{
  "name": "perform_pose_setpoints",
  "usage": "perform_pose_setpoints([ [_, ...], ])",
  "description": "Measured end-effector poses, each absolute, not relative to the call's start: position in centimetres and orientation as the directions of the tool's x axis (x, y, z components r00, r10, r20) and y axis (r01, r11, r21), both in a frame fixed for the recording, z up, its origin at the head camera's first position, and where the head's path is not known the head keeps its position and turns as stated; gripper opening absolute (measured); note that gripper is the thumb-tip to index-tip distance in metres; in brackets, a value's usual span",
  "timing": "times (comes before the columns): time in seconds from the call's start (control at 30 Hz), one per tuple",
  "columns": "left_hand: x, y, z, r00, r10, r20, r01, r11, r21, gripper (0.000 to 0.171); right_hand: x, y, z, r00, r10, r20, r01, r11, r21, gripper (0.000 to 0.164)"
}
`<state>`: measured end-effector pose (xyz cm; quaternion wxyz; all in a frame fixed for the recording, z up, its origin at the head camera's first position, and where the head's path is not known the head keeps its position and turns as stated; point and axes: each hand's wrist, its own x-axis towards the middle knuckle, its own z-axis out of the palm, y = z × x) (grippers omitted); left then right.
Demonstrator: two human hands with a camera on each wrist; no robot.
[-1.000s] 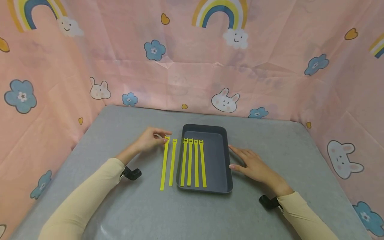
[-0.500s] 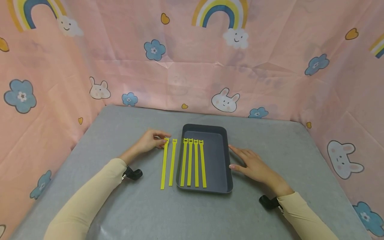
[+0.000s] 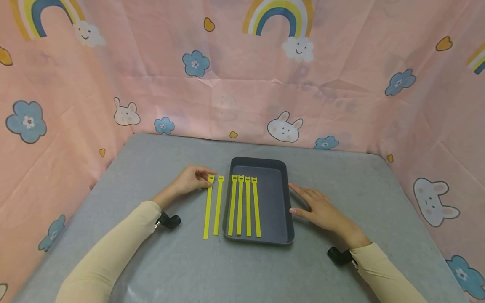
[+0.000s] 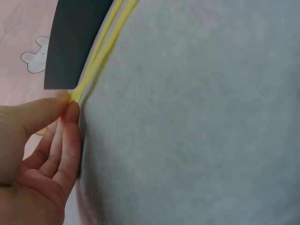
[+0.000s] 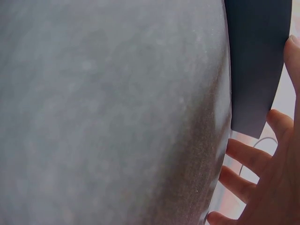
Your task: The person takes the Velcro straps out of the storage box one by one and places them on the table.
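My left hand (image 3: 191,179) pinches the slotted head of the leftmost yellow cable tie (image 3: 207,210) between thumb and fingers. The left wrist view shows the same pinch on the yellow tie (image 4: 89,77) up close. Just right of it, a second yellow cable tie (image 3: 218,210) lies flat on the table, nearly parallel. Several more yellow cable ties (image 3: 248,210) lie side by side in the left half of a dark grey tray (image 3: 274,202), heads at the far end. My right hand (image 3: 322,210) has its fingers spread, the tips against the tray's right wall.
A grey cloth covers the table (image 3: 242,273). Pink printed curtain (image 3: 242,97) hangs behind the table and along both sides. Black wrist cameras (image 3: 169,220) are strapped to both wrists.
My left hand has shifted slightly toward me, and the cable tie it pinches has moved a little to the right at its near end. The right hand and tray stay put.
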<state>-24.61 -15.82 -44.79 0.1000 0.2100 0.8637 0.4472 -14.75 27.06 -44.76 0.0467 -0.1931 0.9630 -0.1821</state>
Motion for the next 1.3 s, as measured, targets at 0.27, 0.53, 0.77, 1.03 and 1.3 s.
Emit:
perform_pose_setpoints([
  [0.27, -24.8, -15.5, -44.9, -0.904, 0.427, 0.007, 0.247, 0.511, 0.823, 0.035, -14.7, 27.1, -44.9, -0.922, -0.387, -0.02, -0.353, 0.861, -0.366, 0.078],
  [0.53, -25.0, -15.1, -44.7, -0.901, 0.433, 0.012, 0.254, 0.505, 0.825, 0.035, -14.7, 27.1, -45.0, -0.924, -0.381, -0.02, -0.347, 0.862, -0.369, 0.078],
  [0.77, -25.4, -14.9, -45.0, -0.902, 0.432, 0.02, 0.266, 0.516, 0.814, 0.034, -14.8, 27.1, -45.1, -0.924, -0.382, -0.017, -0.349, 0.86, -0.371, 0.078],
  [1.03, -25.5, -14.9, -45.2, -0.896, 0.439, 0.062, 0.316, 0.534, 0.784, 0.034, -14.9, 27.2, -45.1, -0.922, -0.387, -0.01, -0.357, 0.859, -0.367, 0.078],
  [1.3, -25.8, -14.8, -45.8, -0.894, 0.439, 0.085, 0.336, 0.536, 0.774, 0.032, -14.9, 27.2, -45.2, -0.922, -0.387, -0.008, -0.358, 0.859, -0.367, 0.078],
])
